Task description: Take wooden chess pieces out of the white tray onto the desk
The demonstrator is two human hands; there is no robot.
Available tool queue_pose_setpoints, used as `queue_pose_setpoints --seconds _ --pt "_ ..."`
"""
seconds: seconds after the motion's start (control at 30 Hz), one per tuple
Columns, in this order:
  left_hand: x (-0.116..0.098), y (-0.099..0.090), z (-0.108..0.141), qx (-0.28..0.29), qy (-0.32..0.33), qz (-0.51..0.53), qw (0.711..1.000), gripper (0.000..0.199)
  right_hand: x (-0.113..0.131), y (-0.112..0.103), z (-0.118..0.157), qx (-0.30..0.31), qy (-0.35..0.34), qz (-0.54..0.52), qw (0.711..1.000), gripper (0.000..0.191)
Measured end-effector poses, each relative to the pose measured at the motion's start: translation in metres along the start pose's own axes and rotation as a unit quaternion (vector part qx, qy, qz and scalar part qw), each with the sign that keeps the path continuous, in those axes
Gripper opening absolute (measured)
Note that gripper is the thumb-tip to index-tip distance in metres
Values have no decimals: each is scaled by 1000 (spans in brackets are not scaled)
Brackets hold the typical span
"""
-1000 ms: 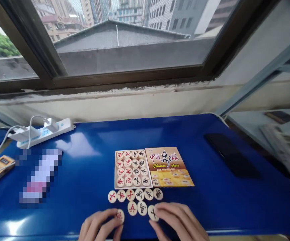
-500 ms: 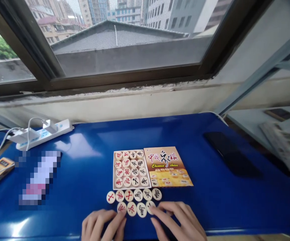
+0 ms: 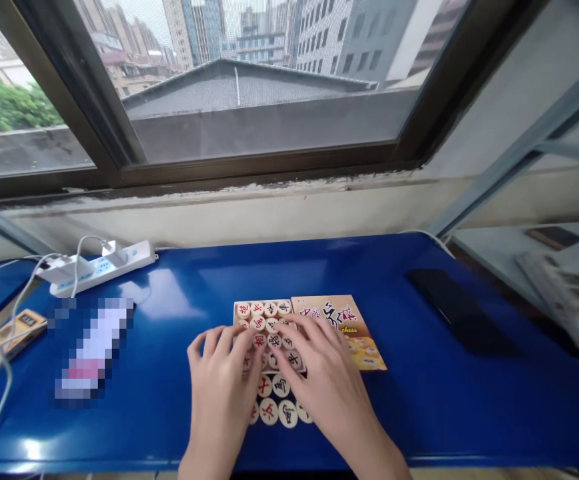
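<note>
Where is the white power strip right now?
In the head view, the white power strip lies at the far left of the blue table, near the wall below the window, with chargers plugged into it.

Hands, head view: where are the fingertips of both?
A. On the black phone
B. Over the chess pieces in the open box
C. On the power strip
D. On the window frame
B: the left hand and right hand reach side by side over the loose pieces, fingertips on the pieces in the box.

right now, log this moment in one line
left hand: over tray pieces | right hand: fingertips on tray pieces | loose pieces: on table | lid: beside tray
</note>
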State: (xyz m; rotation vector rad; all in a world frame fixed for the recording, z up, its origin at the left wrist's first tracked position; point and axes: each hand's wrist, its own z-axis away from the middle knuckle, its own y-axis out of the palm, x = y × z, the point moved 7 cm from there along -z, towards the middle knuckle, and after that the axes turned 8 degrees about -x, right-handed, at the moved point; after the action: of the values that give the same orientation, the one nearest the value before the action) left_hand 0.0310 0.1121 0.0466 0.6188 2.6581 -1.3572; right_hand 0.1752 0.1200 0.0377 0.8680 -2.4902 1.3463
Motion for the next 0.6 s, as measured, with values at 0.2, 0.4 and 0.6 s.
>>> queue_pose_setpoints --seconds 0.2,0.4,0.6 --pt "5 15 -4 2 -21 -11 1000 9 -3 15 -7 7 7 -14 1000 17" --pt "3 20 -7 -4 -26 -1 1000 7 -2 18 -9 1 15 -35 999 10" --pt "6 -14 1 -77 -7 61 995 3 -2 -24 -1 -99 -12 -94 991 14"
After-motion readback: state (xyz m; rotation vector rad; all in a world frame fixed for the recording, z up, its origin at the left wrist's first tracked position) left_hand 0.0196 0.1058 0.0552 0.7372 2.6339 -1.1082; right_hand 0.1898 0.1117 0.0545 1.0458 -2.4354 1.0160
